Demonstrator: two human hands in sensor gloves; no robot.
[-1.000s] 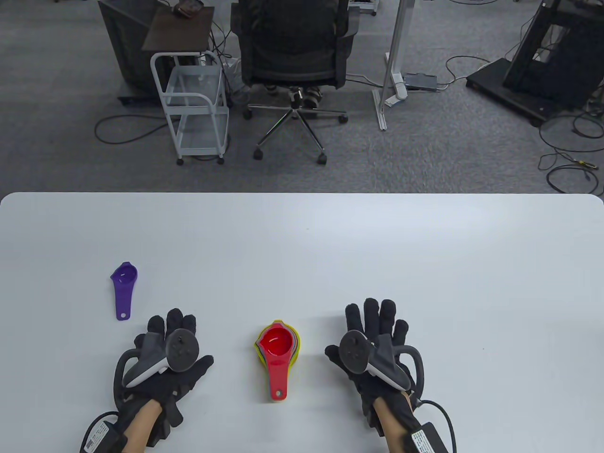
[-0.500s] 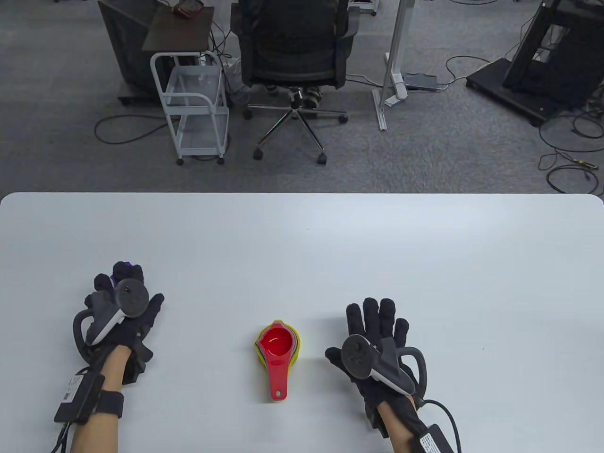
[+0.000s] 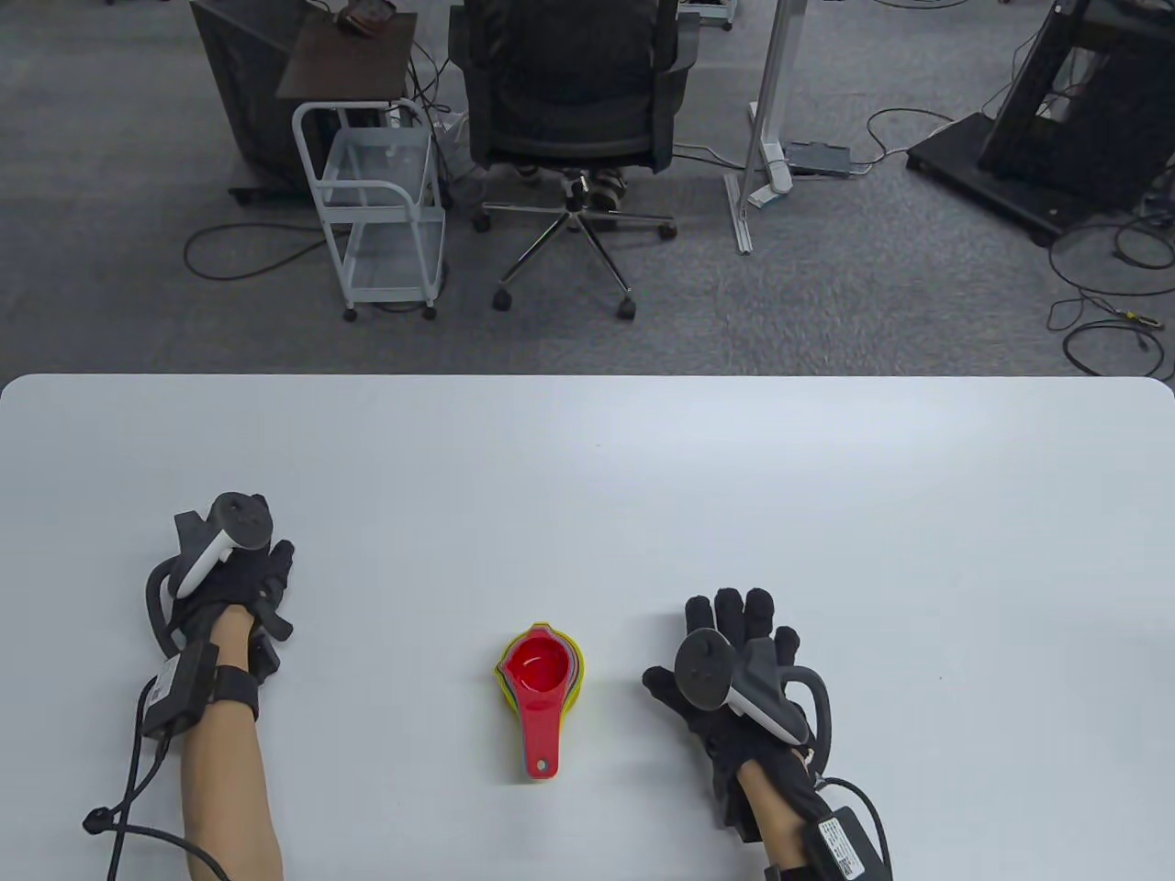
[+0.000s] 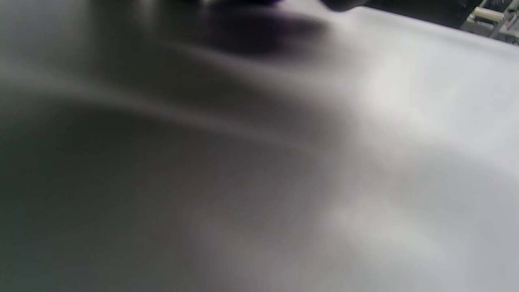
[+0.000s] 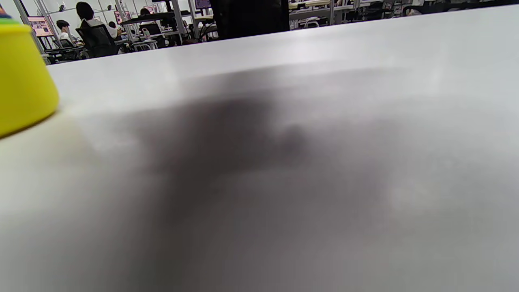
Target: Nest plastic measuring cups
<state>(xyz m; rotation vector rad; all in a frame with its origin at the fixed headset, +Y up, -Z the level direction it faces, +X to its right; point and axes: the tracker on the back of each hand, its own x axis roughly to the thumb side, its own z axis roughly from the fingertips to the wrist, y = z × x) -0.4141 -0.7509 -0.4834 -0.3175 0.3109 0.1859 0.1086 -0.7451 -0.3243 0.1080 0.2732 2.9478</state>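
A nested stack of measuring cups [image 3: 542, 668], red cup on top and yellow outermost, stands at the table's front centre with its handles pointing toward me. Its yellow wall shows at the left edge of the right wrist view [image 5: 20, 77]. My left hand [image 3: 262, 555] lies curled over the spot at the left where the purple cup lay; the cup itself is hidden under it. The left wrist view shows only a dark purplish blur [image 4: 259, 28] at the top. My right hand [image 3: 739, 619] rests flat and empty on the table, to the right of the stack.
The white table [image 3: 643, 477] spans the view. Beyond its far edge stand an office chair [image 3: 569, 110], a white wire cart [image 3: 376, 202] and cables on the carpet.
My left hand has moved from beside the stack out to the left and up, over the purple cup, which is now hidden. My right hand has shifted slightly toward me.
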